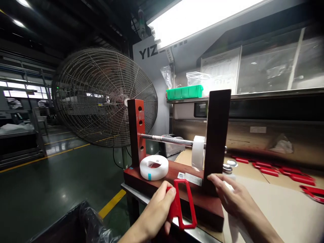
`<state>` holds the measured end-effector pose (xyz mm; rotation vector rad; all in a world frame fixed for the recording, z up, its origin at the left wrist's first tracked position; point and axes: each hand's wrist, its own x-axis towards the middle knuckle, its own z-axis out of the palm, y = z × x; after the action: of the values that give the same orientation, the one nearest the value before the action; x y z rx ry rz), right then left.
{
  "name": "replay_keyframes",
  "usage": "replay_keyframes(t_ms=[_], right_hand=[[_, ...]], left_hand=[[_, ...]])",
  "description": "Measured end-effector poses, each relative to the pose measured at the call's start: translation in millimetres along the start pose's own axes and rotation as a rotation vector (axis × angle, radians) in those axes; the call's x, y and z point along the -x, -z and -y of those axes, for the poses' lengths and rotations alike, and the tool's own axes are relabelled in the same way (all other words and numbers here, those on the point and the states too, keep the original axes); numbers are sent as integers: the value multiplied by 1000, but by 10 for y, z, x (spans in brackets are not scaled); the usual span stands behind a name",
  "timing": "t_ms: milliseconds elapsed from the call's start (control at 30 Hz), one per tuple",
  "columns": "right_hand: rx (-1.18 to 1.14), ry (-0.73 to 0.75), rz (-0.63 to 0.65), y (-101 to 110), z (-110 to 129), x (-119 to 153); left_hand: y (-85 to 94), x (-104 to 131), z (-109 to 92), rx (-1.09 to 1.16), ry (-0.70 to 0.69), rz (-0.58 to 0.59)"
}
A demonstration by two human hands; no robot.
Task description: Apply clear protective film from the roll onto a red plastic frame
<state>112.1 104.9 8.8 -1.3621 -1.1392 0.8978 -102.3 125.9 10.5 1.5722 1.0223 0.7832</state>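
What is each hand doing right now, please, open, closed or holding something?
Left hand: closed around the red plastic frame.
Right hand: open, fingers spread, touching a white strip; not clearly gripping it.

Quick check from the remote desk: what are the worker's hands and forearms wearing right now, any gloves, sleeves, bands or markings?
Both are bare. The left hand and right hand show no gloves, rings or markings, and no sleeve, watch or band appears along either forearm as far as the frame's bottom edge. Anything worn higher up the arms is out of view.

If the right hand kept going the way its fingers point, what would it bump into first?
Probably the dark post of the wooden stand. The right hand points its fingertips left at the post's foot, very close, though depth is hard to judge.
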Motion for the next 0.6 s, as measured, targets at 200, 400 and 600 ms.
replay_keyframes(t_ms=[200,400,600], right_hand=[[9,61,8,-181,50,-209],[-52,53,-39,-237,123,-28],[-109,-9,-9,-241,43,273]], left_hand=[[109,-185,-82,-20,-16,-20],[110,-297,-198,-66,-23,4],[-8,-408,-228,-107,-29,45]])
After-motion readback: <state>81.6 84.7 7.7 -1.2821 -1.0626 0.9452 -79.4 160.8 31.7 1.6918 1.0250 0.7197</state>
